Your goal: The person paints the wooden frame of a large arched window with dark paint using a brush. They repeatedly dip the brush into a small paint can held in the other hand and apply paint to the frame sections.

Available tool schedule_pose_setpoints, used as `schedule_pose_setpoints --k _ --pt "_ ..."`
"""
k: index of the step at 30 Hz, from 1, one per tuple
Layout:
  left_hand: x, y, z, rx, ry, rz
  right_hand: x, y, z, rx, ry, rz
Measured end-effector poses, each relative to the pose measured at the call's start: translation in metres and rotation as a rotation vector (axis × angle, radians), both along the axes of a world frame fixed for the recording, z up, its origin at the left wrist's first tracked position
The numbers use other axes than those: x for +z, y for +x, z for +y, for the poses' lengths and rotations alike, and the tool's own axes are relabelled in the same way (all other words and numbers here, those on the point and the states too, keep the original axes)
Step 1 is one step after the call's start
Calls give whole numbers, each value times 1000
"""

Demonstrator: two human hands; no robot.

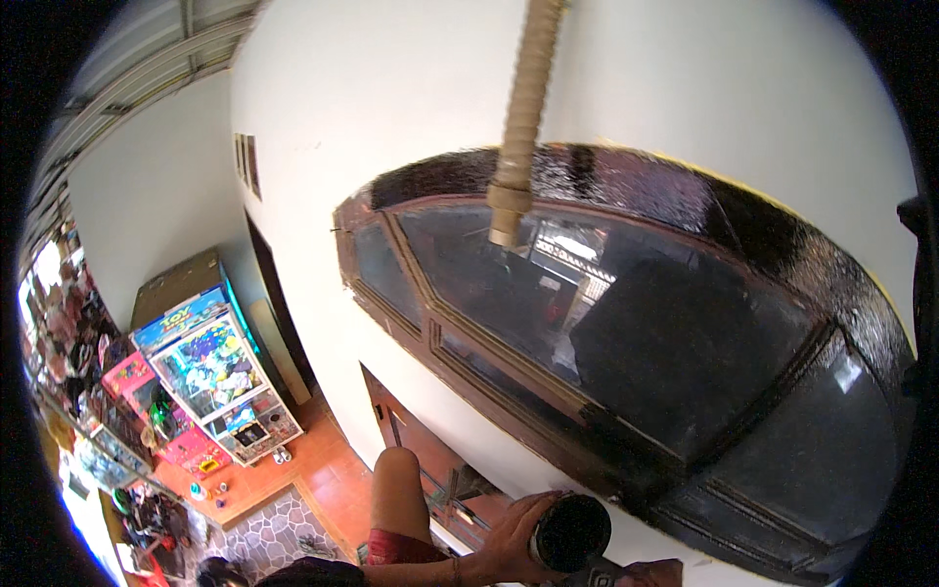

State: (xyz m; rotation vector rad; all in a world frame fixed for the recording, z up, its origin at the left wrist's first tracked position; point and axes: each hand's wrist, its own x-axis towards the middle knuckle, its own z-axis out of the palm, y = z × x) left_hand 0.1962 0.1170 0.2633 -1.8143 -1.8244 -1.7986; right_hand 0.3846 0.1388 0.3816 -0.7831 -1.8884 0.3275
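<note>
My left hand [509,543] is at the lower edge, closed around a dark cylinder with a round black end [570,533]. A thin band circles that wrist. Only a sliver of my right hand [653,571] shows at the bottom edge, beside a dark handle-like part [597,573] under the cylinder; its grip is hidden. Ahead is a large arched window [626,372] with a dark brown frame and a glossy black painted band [743,210] around it on the white wall. A tan segmented pole [521,108] comes down from the top and ends in front of the glass.
My bare knee [396,489] is bent to the left of my hands. Far below at the left lie an orange tiled floor [323,474], a patterned mat [279,533], colourful claw-game machines [210,377] and shelves of goods. A dark doorway [279,313] is in the wall.
</note>
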Motion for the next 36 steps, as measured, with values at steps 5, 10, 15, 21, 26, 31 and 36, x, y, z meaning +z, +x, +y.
schedule_pose_setpoints --k 5,10,15,21,26,31,36 --pt "-3 1 -4 19 43 58 -3 -1 8 71 3 -51" --pt "-2 0 -6 3 32 60 -1 -1 7 72 1 -103" --pt "-5 -1 -7 -3 77 58 -2 -4 5 67 62 37" --pt "-3 0 -7 -4 -170 -85 1 -4 7 52 19 0" --pt "6 -12 -12 -75 -144 -15 3 -13 4 23 -29 -18" --pt "8 -17 -12 -76 -149 -27 7 -16 4 29 -49 36" --pt "2 -24 -11 -49 -103 28 10 -19 4 2 -119 44"
